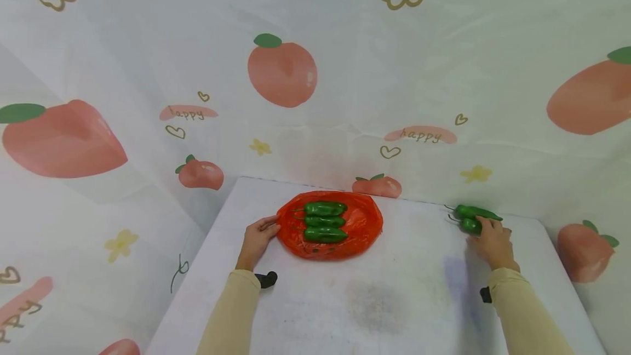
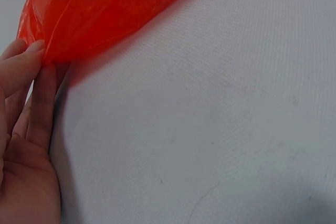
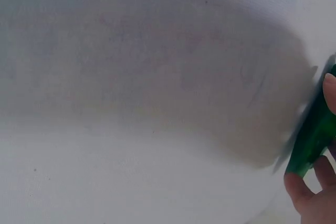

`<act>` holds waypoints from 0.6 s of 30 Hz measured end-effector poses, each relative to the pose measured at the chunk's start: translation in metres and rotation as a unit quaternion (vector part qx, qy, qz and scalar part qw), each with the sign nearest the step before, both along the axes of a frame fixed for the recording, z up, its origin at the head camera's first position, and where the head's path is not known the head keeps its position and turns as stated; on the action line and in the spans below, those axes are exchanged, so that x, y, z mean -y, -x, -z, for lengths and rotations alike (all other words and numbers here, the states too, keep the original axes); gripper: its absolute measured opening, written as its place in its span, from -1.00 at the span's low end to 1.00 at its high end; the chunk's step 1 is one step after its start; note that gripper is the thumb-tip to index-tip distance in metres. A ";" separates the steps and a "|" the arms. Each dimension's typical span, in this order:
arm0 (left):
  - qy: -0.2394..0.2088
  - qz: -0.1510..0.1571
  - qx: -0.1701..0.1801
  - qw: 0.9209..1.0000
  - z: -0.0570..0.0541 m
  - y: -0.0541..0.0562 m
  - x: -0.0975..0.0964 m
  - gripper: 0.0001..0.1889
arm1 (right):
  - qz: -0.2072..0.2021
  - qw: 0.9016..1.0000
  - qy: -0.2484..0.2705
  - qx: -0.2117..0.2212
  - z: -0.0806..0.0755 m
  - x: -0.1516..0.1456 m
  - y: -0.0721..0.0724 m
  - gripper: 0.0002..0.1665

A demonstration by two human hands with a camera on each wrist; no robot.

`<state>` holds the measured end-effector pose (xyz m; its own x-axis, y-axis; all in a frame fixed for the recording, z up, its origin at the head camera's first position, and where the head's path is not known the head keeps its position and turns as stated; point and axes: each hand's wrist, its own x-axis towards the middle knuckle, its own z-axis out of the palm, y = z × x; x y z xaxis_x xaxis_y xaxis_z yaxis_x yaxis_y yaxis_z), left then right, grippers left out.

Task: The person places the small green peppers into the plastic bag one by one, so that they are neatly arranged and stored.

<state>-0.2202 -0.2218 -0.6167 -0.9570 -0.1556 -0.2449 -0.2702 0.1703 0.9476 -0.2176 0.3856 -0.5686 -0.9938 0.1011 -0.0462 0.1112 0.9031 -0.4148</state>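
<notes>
A red plastic bag (image 1: 366, 229) lies spread in a rounded shape on the table, with three green peppers (image 1: 325, 234) side by side on it, stems to the left. At its left edge, my left hand (image 1: 258, 239) pinches the thin plastic between thumb and fingers; the left wrist view shows this red film (image 2: 105, 19) up close. Far to the right, my right hand (image 1: 494, 242) grips a green pepper (image 1: 470, 226) by its body. Just behind that one lies another green pepper (image 1: 477, 212). In the right wrist view, fingers curl round the held pepper (image 3: 312, 132), partly cut off by the frame.
The white table (image 1: 315, 305) has a greyish stain near its middle. A white curtain (image 1: 335, 125) printed with fruit and flowers hangs behind the table and along its sides. Dark wrist-camera parts (image 1: 268, 279) show beside both sleeves.
</notes>
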 end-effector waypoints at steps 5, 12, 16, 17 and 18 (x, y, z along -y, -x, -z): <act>0.003 0.003 0.002 1.000 0.000 0.000 0.000 -0.60 | 0.010 1.000 -0.006 0.023 -0.005 -0.004 -0.002 -0.26; 0.002 -0.001 -0.007 1.000 -0.001 -0.002 0.000 -0.58 | 0.001 0.999 -0.032 0.023 -0.004 -0.008 -0.004 -0.31; -0.001 0.002 -0.005 1.000 -0.003 -0.003 -0.001 -0.58 | -0.002 0.999 -0.048 0.015 -0.005 -0.004 -0.007 -0.32; -0.001 0.002 -0.006 1.000 -0.003 -0.003 -0.001 -0.59 | -0.002 0.999 -0.049 0.015 -0.005 -0.003 -0.007 -0.32; 0.000 0.001 -0.006 1.000 -0.003 -0.003 -0.001 -0.59 | -0.002 0.999 -0.049 0.014 -0.005 -0.001 -0.007 -0.31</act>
<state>-0.2174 -0.2212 -0.6138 -0.9602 -0.1537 -0.2332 -0.2583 0.1712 0.9508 -0.2104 0.3866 -0.5637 -0.9928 0.1017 -0.0640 0.1170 0.9399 -0.3209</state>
